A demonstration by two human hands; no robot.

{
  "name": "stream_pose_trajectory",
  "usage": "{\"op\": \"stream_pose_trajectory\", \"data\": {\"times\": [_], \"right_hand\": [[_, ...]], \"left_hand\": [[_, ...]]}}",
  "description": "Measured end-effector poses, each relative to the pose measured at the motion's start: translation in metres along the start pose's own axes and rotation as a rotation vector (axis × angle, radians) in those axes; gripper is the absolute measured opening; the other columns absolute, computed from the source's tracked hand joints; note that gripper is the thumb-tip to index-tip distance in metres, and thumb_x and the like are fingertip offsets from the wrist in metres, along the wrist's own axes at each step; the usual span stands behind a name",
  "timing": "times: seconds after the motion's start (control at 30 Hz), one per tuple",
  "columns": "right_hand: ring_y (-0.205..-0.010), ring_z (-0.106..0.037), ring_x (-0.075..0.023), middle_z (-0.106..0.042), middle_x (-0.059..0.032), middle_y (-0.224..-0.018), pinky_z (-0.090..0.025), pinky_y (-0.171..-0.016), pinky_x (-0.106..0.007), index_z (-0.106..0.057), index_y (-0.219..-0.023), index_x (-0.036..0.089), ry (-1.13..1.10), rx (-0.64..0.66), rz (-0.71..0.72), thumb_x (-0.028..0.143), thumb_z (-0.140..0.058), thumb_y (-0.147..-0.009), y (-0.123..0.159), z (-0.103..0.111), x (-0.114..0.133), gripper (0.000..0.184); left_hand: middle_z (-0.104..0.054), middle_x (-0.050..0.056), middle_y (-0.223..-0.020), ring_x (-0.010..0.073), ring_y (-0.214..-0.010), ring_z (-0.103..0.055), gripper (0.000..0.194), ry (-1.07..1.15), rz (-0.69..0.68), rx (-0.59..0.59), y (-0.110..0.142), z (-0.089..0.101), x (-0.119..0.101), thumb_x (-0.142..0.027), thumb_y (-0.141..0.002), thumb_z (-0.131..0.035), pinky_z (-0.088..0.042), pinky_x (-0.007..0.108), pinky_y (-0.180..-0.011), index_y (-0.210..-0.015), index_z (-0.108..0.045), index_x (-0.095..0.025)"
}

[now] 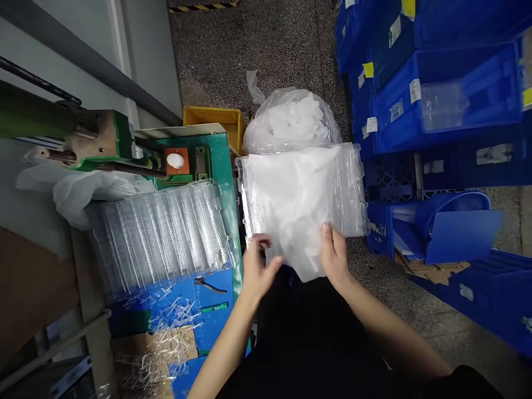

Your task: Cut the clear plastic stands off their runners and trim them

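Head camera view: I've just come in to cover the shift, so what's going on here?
A person is handling a clear ribbed plastic tray with white plastic film over it. Their right hand rests on the film's lower part, and their blurred left hand is beside it. More clear ribbed trays lie to the left, by a green machine. A bulging plastic bag sits behind, and blue crates stand to the right.
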State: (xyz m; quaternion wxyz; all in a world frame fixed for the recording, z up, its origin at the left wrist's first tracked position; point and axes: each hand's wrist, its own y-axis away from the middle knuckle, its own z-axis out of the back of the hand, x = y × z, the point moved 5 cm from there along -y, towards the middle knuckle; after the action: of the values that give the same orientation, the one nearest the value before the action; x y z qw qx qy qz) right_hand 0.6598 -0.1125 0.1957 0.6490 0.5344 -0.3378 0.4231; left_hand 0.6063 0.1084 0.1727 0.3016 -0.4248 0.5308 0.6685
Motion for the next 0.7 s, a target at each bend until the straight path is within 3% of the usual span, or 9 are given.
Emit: {"op": "stream_pose_trajectory", "data": {"times": [0.03, 0.1, 0.2, 0.27, 0.43, 0.5, 0.6, 0.7], "right_hand": [[-0.061, -0.053, -0.0115, -0.057, 0.0048, -0.074, -0.050, -0.061, -0.026, -0.062, -0.085, 0.019, -0.018, 0.037, -0.013, 0.054, -0.064, -0.112, 0.003, -0.004, -0.001, 0.044], [-0.066, -0.061, -0.0131, -0.064, 0.0025, -0.079, -0.055, -0.065, -0.028, -0.067, -0.091, 0.018, -0.054, 0.114, -0.052, 0.055, -0.064, -0.112, 0.007, -0.013, -0.006, 0.043], [-0.073, -0.068, -0.0150, -0.072, -0.0011, -0.091, -0.061, -0.069, -0.031, -0.072, -0.104, 0.016, -0.087, 0.153, -0.118, 0.054, -0.064, -0.112, -0.004, -0.010, -0.022, 0.039], [-0.083, -0.072, -0.0172, -0.075, -0.0047, -0.104, -0.064, -0.076, -0.034, -0.073, -0.115, 0.017, -0.083, 0.111, -0.151, 0.051, -0.065, -0.112, -0.027, 0.009, -0.036, 0.036], [-0.100, -0.075, -0.0223, -0.074, -0.0086, -0.123, -0.066, -0.087, -0.041, -0.072, -0.129, 0.017, -0.011, 0.001, -0.197, 0.045, -0.070, -0.110, -0.099, 0.078, -0.068, 0.033], [-0.099, -0.075, -0.0222, -0.074, -0.0084, -0.122, -0.066, -0.086, -0.041, -0.071, -0.129, 0.017, 0.016, 0.036, -0.195, 0.044, -0.071, -0.110, -0.110, 0.089, -0.071, 0.033], [-0.097, -0.075, -0.0208, -0.075, -0.0078, -0.120, -0.066, -0.086, -0.039, -0.073, -0.125, 0.017, 0.032, 0.197, -0.164, 0.041, -0.072, -0.109, -0.099, 0.071, -0.061, 0.029], [-0.093, -0.074, -0.0196, -0.076, -0.0062, -0.114, -0.066, -0.083, -0.037, -0.074, -0.119, 0.017, 0.019, 0.341, -0.122, 0.041, -0.073, -0.109, -0.076, 0.042, -0.047, 0.026]], "left_hand": [[-0.069, 0.008, -0.109, 0.0284, -0.107, -0.068, 0.060, -0.028, -0.017, 0.078, 0.002, -0.015, -0.008, -0.058, -0.072, -0.099, -0.055, 0.041, -0.100, -0.112, -0.070, -0.023], [-0.071, 0.006, -0.100, 0.0263, -0.097, -0.068, 0.049, -0.060, -0.020, 0.193, 0.002, -0.045, -0.016, -0.056, -0.080, -0.095, -0.055, 0.039, -0.094, -0.105, -0.071, -0.022], [-0.071, 0.005, -0.091, 0.0215, -0.084, -0.068, 0.038, -0.022, 0.017, 0.198, -0.015, -0.065, -0.008, -0.059, -0.099, -0.076, -0.056, 0.034, -0.082, -0.098, -0.070, -0.021], [-0.073, 0.007, -0.092, 0.0209, -0.082, -0.070, 0.043, 0.020, 0.044, 0.166, -0.033, -0.058, 0.007, -0.063, -0.101, -0.070, -0.057, 0.034, -0.078, -0.094, -0.069, -0.020], [-0.070, 0.005, -0.085, 0.0176, -0.071, -0.067, 0.053, 0.064, 0.087, -0.018, -0.074, -0.012, 0.034, -0.072, -0.099, -0.065, -0.054, 0.030, -0.067, -0.085, -0.059, -0.021], [-0.073, 0.008, -0.095, 0.0198, -0.083, -0.071, 0.052, 0.064, 0.085, -0.018, -0.079, -0.016, 0.028, -0.072, -0.097, -0.070, -0.057, 0.031, -0.074, -0.091, -0.064, -0.021], [-0.077, 0.013, -0.122, 0.0285, -0.109, -0.075, 0.058, 0.090, 0.095, 0.147, -0.072, -0.066, 0.007, -0.071, -0.086, -0.085, -0.063, 0.039, -0.089, -0.117, -0.074, -0.023], [-0.080, 0.014, -0.118, 0.0312, -0.106, -0.077, 0.061, 0.111, 0.121, 0.247, -0.061, -0.121, -0.008, -0.063, -0.082, -0.092, -0.063, 0.041, -0.090, -0.125, -0.077, -0.021]]}}
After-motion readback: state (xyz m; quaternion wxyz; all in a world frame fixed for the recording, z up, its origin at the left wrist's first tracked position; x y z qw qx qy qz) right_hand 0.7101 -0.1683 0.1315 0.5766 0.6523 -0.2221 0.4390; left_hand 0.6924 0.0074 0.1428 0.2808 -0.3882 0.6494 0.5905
